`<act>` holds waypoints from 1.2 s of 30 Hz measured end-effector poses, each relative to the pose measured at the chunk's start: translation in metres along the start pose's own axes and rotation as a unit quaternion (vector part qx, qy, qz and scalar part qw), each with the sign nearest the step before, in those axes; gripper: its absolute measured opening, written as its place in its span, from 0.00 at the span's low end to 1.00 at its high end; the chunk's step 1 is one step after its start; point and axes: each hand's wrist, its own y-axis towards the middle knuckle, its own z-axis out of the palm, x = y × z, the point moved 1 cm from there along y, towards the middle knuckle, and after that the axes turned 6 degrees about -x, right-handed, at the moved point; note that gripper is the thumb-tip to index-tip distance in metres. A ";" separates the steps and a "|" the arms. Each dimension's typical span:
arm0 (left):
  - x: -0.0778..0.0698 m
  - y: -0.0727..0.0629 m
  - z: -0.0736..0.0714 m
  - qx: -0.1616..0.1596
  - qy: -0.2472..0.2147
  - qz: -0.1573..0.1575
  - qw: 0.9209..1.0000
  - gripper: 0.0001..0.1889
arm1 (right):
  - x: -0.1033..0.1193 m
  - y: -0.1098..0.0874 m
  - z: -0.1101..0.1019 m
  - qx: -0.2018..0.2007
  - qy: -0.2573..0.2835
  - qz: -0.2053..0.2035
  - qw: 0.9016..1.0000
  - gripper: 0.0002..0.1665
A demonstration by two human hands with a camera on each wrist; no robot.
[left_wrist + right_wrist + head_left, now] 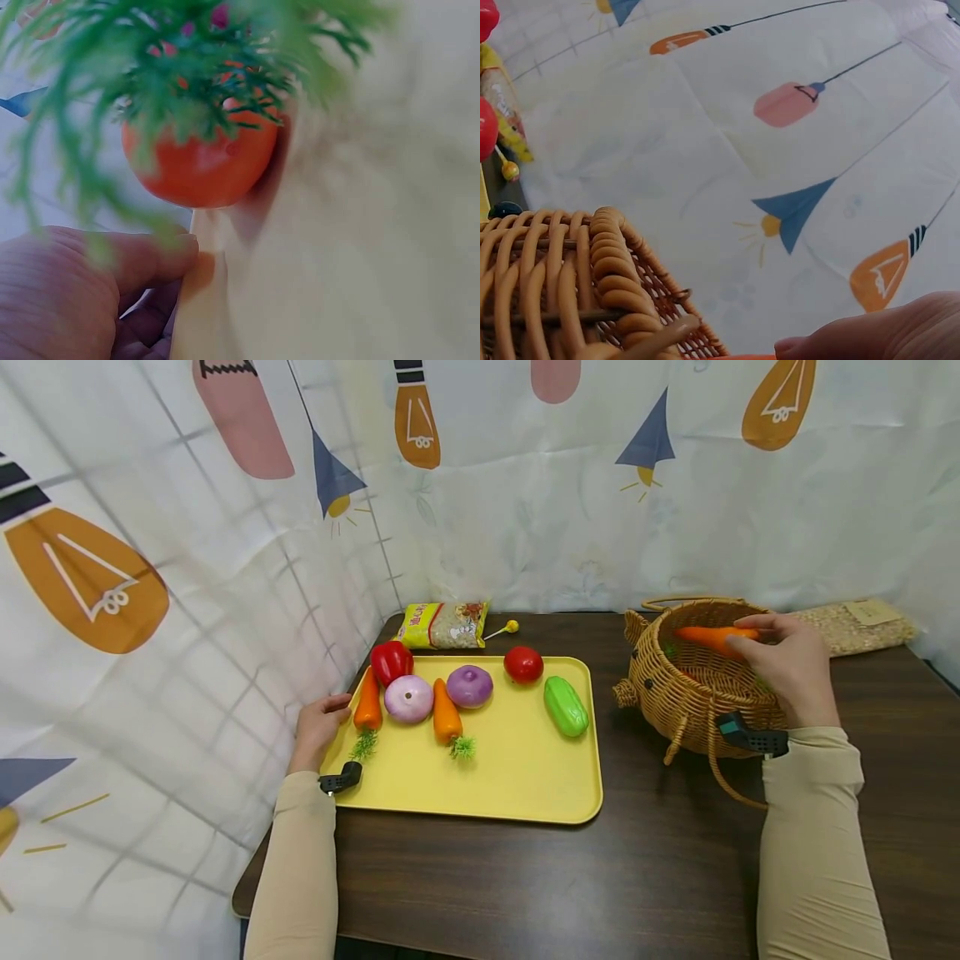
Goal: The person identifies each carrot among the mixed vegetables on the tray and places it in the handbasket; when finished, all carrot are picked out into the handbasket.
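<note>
My right hand holds an orange carrot over the open top of a wicker basket shaped like a pig. More orange and green shows inside the basket. In the right wrist view only the thumb and a sliver of the carrot appear beside the woven rim. My left hand grips the left edge of a yellow tray, thumb on the rim and fingers at its outer side. Just inside that edge lies another carrot, its green leafy top blurred close to the left wrist camera.
The tray also bears a red pepper, two onions, a second carrot, a tomato and a green cucumber-like vegetable. Behind stand a yellow food packet and a yellow-headed stick; another bag lies behind the basket.
</note>
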 end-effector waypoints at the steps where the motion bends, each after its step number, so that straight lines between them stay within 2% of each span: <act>1: 0.000 0.000 0.000 0.001 -0.001 -0.001 1.000 0.21 | 0.000 0.000 0.000 0.000 0.002 0.001 1.000 0.31; 7: 0.000 -0.001 -0.002 0.001 0.006 0.003 1.000 0.21 | -0.001 -0.002 -0.001 0.000 0.027 0.007 1.000 0.28; 14: -0.001 0.000 0.000 -0.001 0.002 0.002 1.000 0.21 | 0.005 -0.002 0.001 -0.012 0.004 -0.017 1.000 0.30; 18: -0.001 -0.001 0.000 -0.002 0.000 0.002 1.000 0.21 | 0.013 -0.004 0.008 -0.030 0.020 -0.034 0.999 0.28; 24: 0.001 -0.001 -0.001 -0.001 -0.003 -0.003 1.000 0.21 | 0.035 -0.014 0.029 -0.055 0.062 -0.068 0.994 0.24; 29: 0.001 -0.001 -0.001 -0.005 0.003 -0.003 1.000 0.21 | 0.057 -0.022 0.057 -0.079 0.112 -0.104 0.985 0.23; 33: 0.001 -0.001 0.000 -0.008 0.005 -0.001 1.000 0.21 | 0.070 -0.030 0.077 -0.065 0.136 -0.139 0.979 0.25; 36: 0.000 -0.002 0.000 -0.007 0.006 -0.003 1.000 0.21 | 0.076 -0.035 0.088 -0.039 0.132 -0.153 0.978 0.25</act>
